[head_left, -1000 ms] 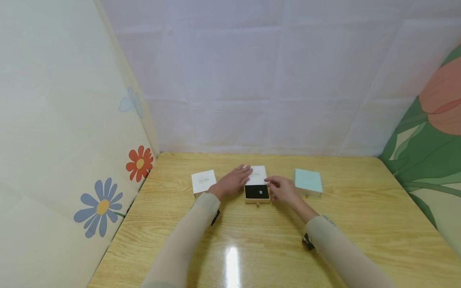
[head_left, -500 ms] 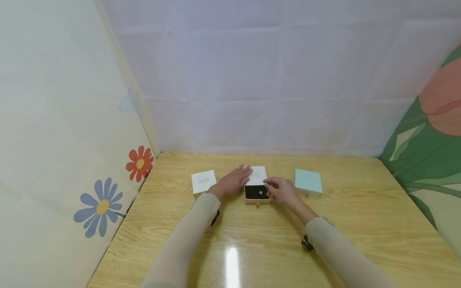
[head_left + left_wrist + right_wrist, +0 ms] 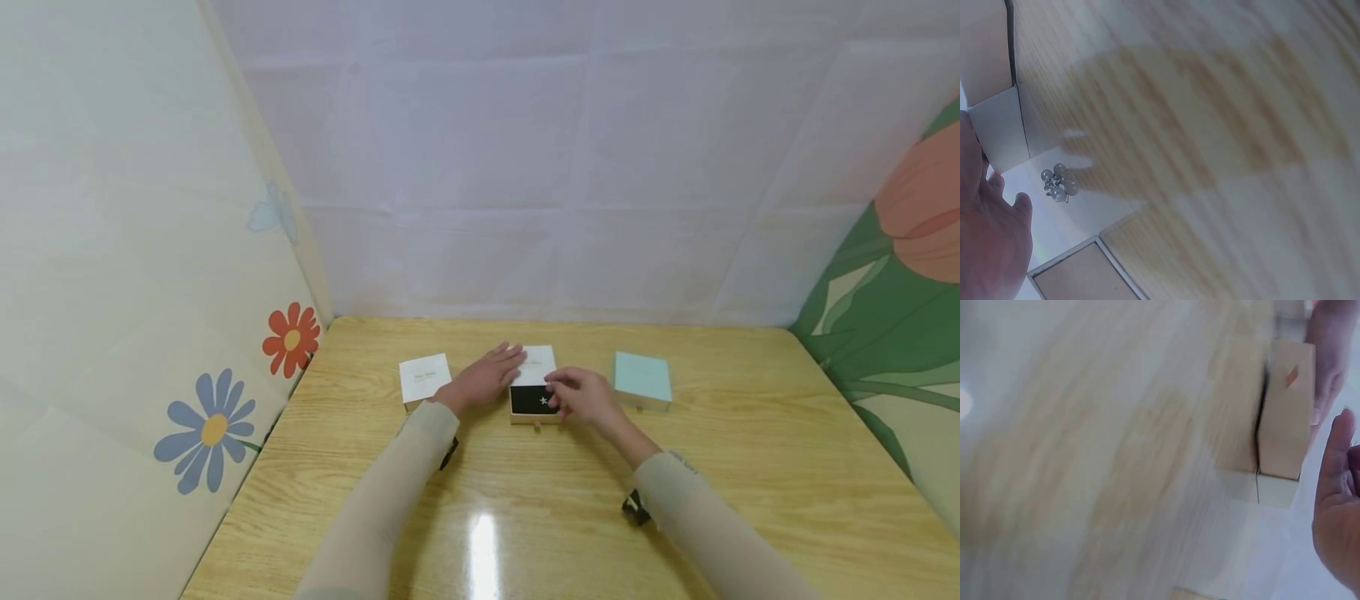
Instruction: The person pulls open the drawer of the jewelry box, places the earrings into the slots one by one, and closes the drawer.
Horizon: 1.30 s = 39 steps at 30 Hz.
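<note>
My left hand (image 3: 487,379) lies with extended fingers on the white lidded top of the middle box (image 3: 538,360). That box's drawer (image 3: 536,419) is pulled out toward me, showing a black insert (image 3: 525,400) with a small silver flower-shaped piece (image 3: 543,401) on it. Over the drawer's right side, my right hand (image 3: 588,396) has its thumb and forefinger pinched together on something tiny; I cannot tell its kind. In the left wrist view, a pearl flower-shaped jewellery piece (image 3: 1059,182) lies on the table beside the middle box, hidden from the head view.
Another white box (image 3: 424,375) stands left of the middle one, partly behind my left wrist. A pale turquoise box (image 3: 642,377) stands to the right, behind my right hand. The wooden table (image 3: 562,517) meets a pale cloth backdrop (image 3: 480,258) at its far edge.
The right hand has moved slightly left, so its fingertips now come over the right part of the black insert. The left hand and the boxes have stayed in place.
</note>
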Each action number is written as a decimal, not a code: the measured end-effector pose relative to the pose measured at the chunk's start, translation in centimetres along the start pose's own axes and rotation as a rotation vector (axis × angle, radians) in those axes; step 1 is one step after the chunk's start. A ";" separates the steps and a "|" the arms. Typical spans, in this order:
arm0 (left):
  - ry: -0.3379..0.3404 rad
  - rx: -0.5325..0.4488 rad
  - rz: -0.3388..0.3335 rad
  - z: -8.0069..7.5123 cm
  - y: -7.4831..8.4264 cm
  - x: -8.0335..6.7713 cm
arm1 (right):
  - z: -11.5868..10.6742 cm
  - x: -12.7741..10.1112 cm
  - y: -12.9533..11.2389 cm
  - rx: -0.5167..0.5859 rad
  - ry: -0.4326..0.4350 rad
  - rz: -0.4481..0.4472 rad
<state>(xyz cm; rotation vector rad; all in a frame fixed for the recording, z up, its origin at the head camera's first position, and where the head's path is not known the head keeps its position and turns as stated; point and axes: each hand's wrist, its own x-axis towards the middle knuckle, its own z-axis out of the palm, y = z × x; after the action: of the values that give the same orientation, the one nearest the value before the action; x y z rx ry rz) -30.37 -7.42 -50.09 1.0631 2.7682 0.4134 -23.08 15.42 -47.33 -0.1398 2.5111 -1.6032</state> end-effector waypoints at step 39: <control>0.009 0.031 0.002 0.5 -0.5 0.2 | 1.0 0.1 -1.0 -0.172 -0.068 -0.049</control>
<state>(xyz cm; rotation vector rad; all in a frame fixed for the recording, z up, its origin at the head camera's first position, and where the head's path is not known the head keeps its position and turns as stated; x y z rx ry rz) -30.68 -7.55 -50.67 1.0730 2.7907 0.3772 -22.98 14.06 -46.84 -0.2738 2.6093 -1.3721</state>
